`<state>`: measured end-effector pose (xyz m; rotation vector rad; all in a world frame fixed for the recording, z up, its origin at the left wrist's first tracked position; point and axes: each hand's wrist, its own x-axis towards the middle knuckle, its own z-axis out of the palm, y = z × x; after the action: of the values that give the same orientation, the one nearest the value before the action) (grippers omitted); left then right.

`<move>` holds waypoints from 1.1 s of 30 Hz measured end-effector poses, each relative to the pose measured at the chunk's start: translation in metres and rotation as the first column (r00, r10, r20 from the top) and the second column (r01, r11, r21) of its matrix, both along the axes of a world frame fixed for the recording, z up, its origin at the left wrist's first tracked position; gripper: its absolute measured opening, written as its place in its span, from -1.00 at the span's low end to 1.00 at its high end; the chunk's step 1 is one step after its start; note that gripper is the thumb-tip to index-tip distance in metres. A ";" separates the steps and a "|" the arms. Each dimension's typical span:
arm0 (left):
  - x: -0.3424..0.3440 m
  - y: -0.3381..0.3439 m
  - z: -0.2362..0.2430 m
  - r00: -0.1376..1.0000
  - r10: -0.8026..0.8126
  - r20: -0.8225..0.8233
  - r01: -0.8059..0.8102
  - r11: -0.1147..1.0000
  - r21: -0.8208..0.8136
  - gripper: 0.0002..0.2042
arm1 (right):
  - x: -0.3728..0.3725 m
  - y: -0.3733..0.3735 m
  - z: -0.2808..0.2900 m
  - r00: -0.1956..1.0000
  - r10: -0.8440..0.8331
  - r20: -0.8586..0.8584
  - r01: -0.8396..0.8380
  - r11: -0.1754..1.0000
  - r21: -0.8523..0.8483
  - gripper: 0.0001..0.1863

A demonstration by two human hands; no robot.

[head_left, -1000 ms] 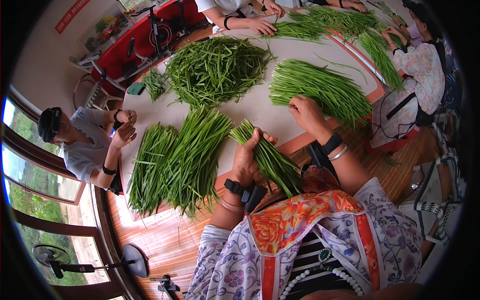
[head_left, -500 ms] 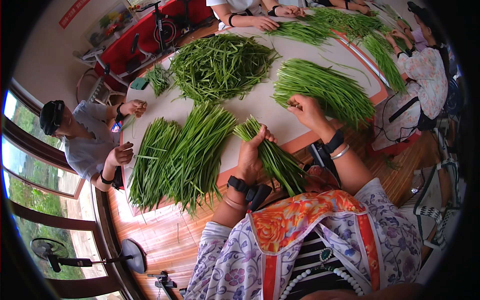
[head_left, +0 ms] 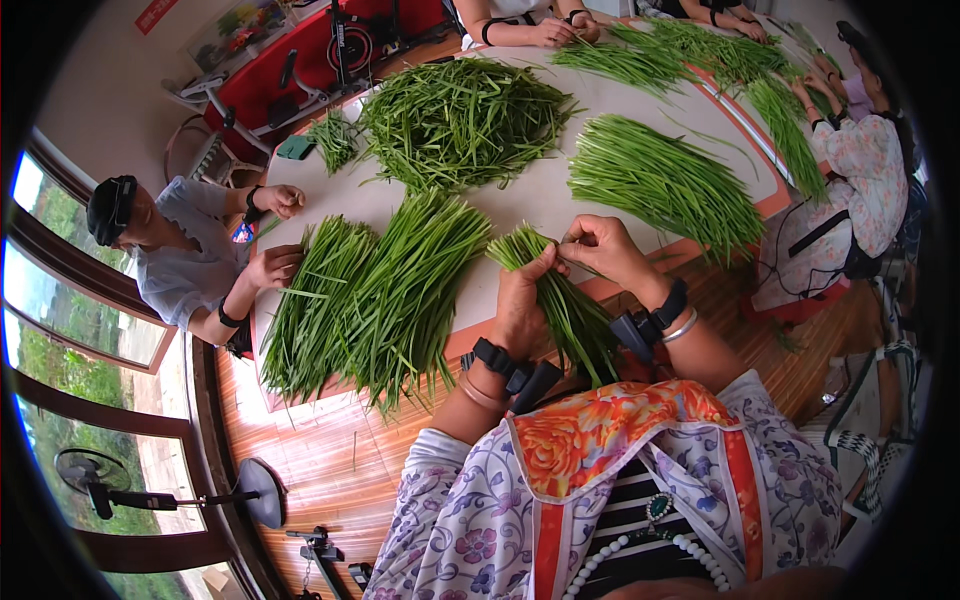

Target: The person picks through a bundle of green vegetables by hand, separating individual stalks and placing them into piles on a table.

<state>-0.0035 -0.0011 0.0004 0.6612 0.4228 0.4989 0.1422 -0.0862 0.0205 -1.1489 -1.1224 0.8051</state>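
My left hand [head_left: 522,300] grips a bunch of long green leafy stalks [head_left: 575,340], with the pale cut ends upward and the leaves hanging toward my apron. My right hand [head_left: 595,245] is at the bunch's top right, thumb and finger pinched beside my left thumb; what they hold is too small to make out. Just left of the bunch, two heaps of aligned stalks [head_left: 400,290] lie on the pale table [head_left: 520,200] with its salmon-coloured rim. Another aligned pile [head_left: 660,180] lies at the right, and a large tangled mound of leaves [head_left: 460,120] sits farther back.
A person in a cap [head_left: 180,250] works at the left edge. Other people [head_left: 850,180] handle greens along the far and right sides. A small green object [head_left: 295,147] lies at the back left. A standing fan [head_left: 95,480] is by the window; exercise bikes [head_left: 340,45] stand behind.
My right hand has moved from beside the right-hand pile down to the bunch in my left hand. The capped person's lower hand has shifted toward the stalk heaps. The view has shifted slightly.
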 end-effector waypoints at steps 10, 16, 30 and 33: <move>-0.004 -0.006 0.007 0.996 0.016 0.086 -0.015 1.000 -0.020 -0.75 | 0.004 -0.019 -0.001 0.952 -0.172 0.255 0.204 0.973 -0.105 -0.86; -0.004 -0.004 0.003 0.984 -0.003 0.179 0.001 1.000 0.006 -0.83 | 0.004 -0.024 0.003 0.905 0.004 0.425 0.076 0.982 -0.170 -0.87; -0.006 -0.005 0.000 0.992 -0.018 0.121 0.007 0.996 0.088 -0.85 | 0.056 -0.003 0.004 0.313 -0.341 0.886 0.605 0.791 0.091 -0.90; -0.007 -0.005 -0.001 0.991 -0.022 0.133 0.008 0.994 0.112 -0.85 | 0.059 -0.002 0.001 0.294 -0.321 0.900 0.600 0.795 0.087 -0.90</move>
<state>-0.0102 -0.0057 -0.0007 0.7327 0.2643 0.5521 0.2008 -0.0885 0.0215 -2.1615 -1.3925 -0.2584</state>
